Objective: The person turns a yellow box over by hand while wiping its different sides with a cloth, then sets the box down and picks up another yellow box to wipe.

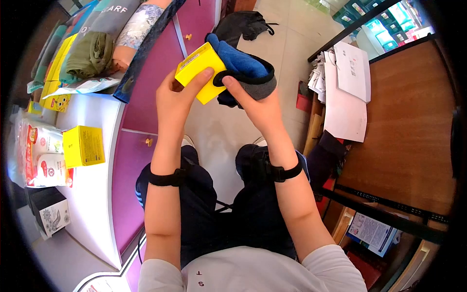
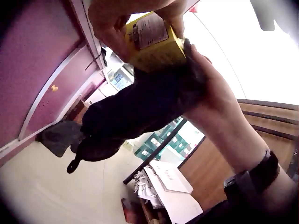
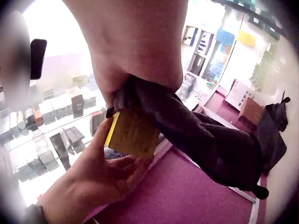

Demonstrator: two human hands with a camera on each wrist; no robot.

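A small yellow box [image 1: 200, 72] is held up in front of me over my lap. My left hand [image 1: 176, 95] grips it from the left, thumb on its front face. My right hand [image 1: 253, 104] holds a bundle of blue and grey cloth [image 1: 245, 70] against the box's right end, thumb at the cloth's dark rim. From the left wrist the yellow box [image 2: 152, 42] shows its label, with the dark cloth [image 2: 140, 109] hanging below it. In the right wrist view the yellow box [image 3: 133, 133] rests on the left hand's fingers [image 3: 117, 170] beside the dark cloth [image 3: 210, 149].
A white counter [image 1: 92, 194] with purple drawer fronts [image 1: 146, 92] runs along the left, carrying another yellow box [image 1: 83, 146], packets and folded scarves [image 1: 97, 53]. A brown desk [image 1: 408, 131] with white papers [image 1: 345, 97] stands at right. A dark bag [image 1: 241, 24] lies on the floor ahead.
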